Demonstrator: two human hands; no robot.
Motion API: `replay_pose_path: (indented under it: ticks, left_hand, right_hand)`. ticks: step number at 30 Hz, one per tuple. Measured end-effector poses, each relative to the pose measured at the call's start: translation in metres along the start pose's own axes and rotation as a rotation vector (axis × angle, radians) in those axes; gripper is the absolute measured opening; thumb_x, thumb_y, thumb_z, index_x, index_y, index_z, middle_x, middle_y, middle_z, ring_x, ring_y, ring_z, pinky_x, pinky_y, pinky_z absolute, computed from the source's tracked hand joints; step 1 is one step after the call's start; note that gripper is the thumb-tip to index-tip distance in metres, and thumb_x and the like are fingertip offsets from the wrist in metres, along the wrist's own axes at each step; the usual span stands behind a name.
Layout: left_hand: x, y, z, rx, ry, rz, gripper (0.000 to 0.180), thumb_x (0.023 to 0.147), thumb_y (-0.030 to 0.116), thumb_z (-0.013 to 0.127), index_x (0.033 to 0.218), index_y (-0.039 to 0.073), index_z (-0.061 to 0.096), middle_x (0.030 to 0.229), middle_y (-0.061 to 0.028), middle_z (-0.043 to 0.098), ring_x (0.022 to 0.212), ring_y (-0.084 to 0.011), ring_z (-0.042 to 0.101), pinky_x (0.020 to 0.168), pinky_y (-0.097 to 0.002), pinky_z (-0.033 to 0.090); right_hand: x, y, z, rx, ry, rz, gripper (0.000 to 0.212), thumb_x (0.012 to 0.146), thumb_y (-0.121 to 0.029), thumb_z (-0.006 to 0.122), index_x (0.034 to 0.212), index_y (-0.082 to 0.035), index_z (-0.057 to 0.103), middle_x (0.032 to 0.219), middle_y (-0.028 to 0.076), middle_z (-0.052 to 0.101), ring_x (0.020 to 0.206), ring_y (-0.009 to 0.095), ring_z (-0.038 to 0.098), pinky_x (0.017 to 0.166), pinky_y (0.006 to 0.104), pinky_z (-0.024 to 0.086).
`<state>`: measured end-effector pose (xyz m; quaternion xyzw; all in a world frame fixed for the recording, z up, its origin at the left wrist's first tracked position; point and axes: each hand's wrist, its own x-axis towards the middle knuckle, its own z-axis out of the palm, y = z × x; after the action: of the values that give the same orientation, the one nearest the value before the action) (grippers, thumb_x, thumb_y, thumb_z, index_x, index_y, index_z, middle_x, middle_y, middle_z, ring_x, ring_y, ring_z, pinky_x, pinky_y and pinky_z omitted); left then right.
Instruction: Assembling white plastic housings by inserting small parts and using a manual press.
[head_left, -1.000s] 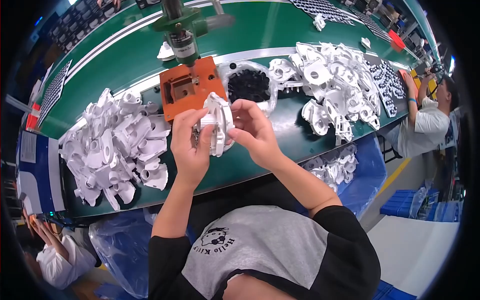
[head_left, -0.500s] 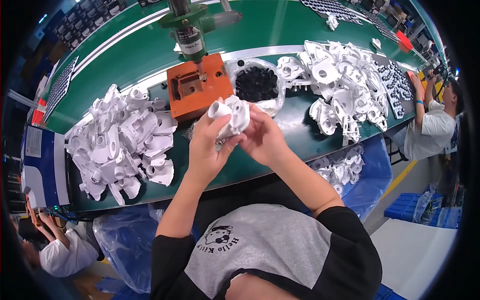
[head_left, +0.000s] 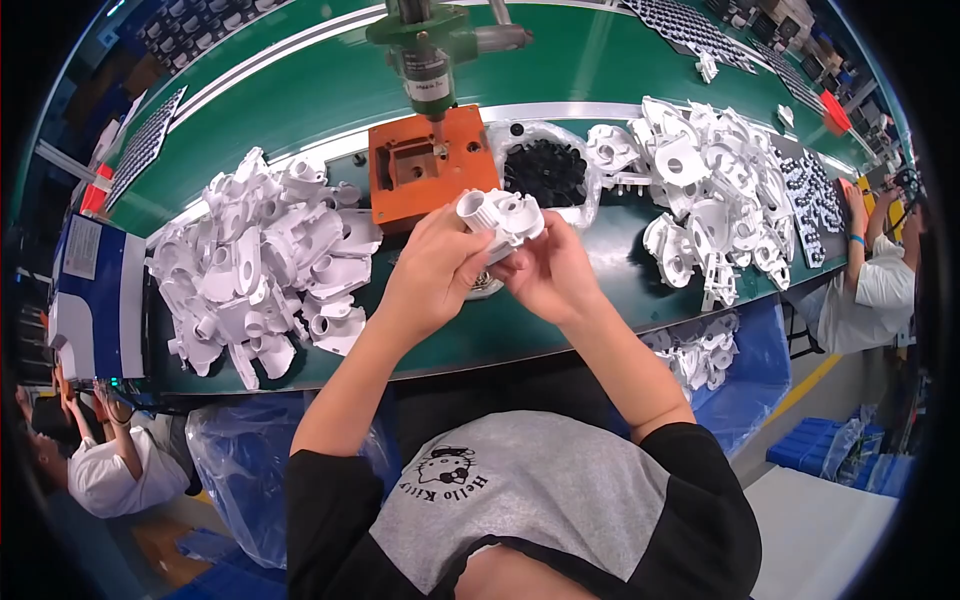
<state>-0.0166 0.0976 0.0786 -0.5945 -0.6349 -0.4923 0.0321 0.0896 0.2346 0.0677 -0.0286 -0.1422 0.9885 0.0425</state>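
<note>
Between my hands is a white plastic housing with a round tube on its left end (head_left: 510, 218). My left hand (head_left: 435, 265) grips it from the left, with the thumb across its lower side. From the right, the fingers of my right hand (head_left: 553, 270) close around its other end. Just beyond the part stands an orange fixture block (head_left: 400, 205) with a recessed pocket, under a green press head (head_left: 425, 60). A bag of small black parts (head_left: 545, 172) lies right of the block. Something small and shiny, partly hidden, sits below my hands.
White plastic parts are heaped on the left (head_left: 265, 265) and on the right (head_left: 710, 180). A tray of small parts (head_left: 812, 200) lies beyond the right heap. Blue-lined bins (head_left: 750, 370) stand below the bench edge. Co-workers sit at far left and far right.
The view has shifted, so the bench appears further right. In my hands the white housing has turned, and more of its openings and underside show. Both hands keep hold of it.
</note>
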Motion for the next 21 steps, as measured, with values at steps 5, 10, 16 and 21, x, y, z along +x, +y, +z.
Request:
replay_pose_path:
  ticks: [5,10,16,21]
  left_hand:
    - [-0.010,0.004,0.004,-0.035,-0.116,-0.246,0.030,0.080,0.016,0.068,0.103,0.002,0.056,0.112,-0.0215,0.057,0.111,-0.0398,0.052,0.091,-0.0421,0.042]
    - [-0.012,0.001,0.000,-0.009,-0.248,-0.394,0.037,0.078,0.015,0.070,0.108,0.002,0.053,0.119,-0.0245,0.053,0.104,-0.0402,0.055,0.085,-0.0398,0.046]
    - [0.014,-0.013,-0.043,0.388,-0.320,-0.209,0.027,0.083,0.008,0.060,0.107,0.001,0.052,0.109,-0.0237,0.058,0.096,-0.0418,0.057,0.080,-0.0439,0.047]
    - [0.042,-0.039,-0.048,0.689,-0.246,0.109,0.018,0.082,0.007,0.059,0.097,0.000,0.053,0.103,-0.0207,0.059,0.097,-0.0364,0.057,0.079,-0.0422,0.048]
  right_hand:
    - [0.006,0.011,-0.004,-0.031,0.315,-0.126,0.030,0.090,-0.025,0.039,0.105,-0.003,0.054,0.098,0.009,0.062,0.078,0.018,0.059,0.081,0.0374,0.047]
    - [0.005,0.009,-0.025,0.013,0.076,-0.070,0.031,0.092,-0.020,0.037,0.110,0.000,0.051,0.109,0.013,0.058,0.095,0.026,0.059,0.089,0.0381,0.045]
    - [0.011,-0.025,-0.007,-0.498,0.137,0.138,0.030,0.090,-0.018,0.044,0.107,0.003,0.058,0.092,0.013,0.063,0.066,0.021,0.063,0.061,0.0317,0.052]
    - [0.092,-0.085,-0.050,-2.096,0.450,-0.735,0.024,0.076,-0.014,0.056,0.097,-0.005,0.065,0.098,0.021,0.059,0.089,0.032,0.060,0.079,0.0410,0.048]
